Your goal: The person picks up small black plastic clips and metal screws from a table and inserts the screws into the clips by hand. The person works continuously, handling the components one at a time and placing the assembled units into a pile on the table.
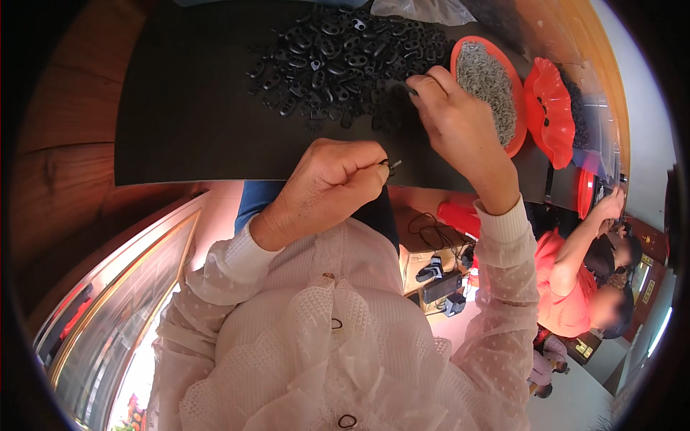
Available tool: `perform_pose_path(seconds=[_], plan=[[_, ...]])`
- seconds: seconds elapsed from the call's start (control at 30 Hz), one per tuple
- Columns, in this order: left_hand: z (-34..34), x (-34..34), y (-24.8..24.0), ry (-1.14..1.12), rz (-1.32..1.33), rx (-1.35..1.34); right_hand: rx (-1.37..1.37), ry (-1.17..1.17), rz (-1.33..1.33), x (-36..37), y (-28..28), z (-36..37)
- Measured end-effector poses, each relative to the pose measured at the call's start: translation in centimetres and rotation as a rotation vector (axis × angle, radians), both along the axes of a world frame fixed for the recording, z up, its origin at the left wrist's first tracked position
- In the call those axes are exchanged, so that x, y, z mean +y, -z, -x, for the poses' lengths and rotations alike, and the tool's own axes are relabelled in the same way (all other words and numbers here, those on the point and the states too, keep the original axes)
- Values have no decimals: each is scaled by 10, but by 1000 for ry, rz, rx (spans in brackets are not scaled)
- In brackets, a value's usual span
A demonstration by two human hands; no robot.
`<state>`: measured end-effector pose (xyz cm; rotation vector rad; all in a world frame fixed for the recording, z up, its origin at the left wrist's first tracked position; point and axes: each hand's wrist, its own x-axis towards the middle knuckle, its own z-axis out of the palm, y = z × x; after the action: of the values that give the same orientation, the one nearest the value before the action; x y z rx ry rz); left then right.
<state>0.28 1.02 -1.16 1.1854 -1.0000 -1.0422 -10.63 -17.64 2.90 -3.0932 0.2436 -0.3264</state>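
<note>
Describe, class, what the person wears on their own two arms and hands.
Both hands are bare: the left hand and right hand show no gloves, and no rings or watch are visible. Each arm wears a sheer white dotted sleeve ending in a plain white ribbed knit cuff, matching the frilly white lace blouse front.

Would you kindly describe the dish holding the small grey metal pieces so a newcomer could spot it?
On the dark mat, look right of the heap of black parts, just beyond the right hand. The round orange dish holds grey pieces; the frilled red dish beside it does not.
</note>
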Motion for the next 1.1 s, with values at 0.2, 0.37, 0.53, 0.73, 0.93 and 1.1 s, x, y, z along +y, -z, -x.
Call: perform_pose_path(seconds=[0.2,0.37,0.53,0.73,0.93,1.1], plan=[[-1,0,-1,-4,1,4,56,-13,57,3,0,-1],[-1,1,-2,-1,-7,38,-6,10,27,7,1,-6],[-1,3,-2,-3,-15,50,134,33,80,6,4,-11],[0,1,-1,-26,20,16,126,3,169,9,2,-15],[0,2,-5,-9,-46,134,14,-3,-92,4,-2,-10],[-1,2,-9,-23,-64,265,63,163,-930,10,-18,5]])
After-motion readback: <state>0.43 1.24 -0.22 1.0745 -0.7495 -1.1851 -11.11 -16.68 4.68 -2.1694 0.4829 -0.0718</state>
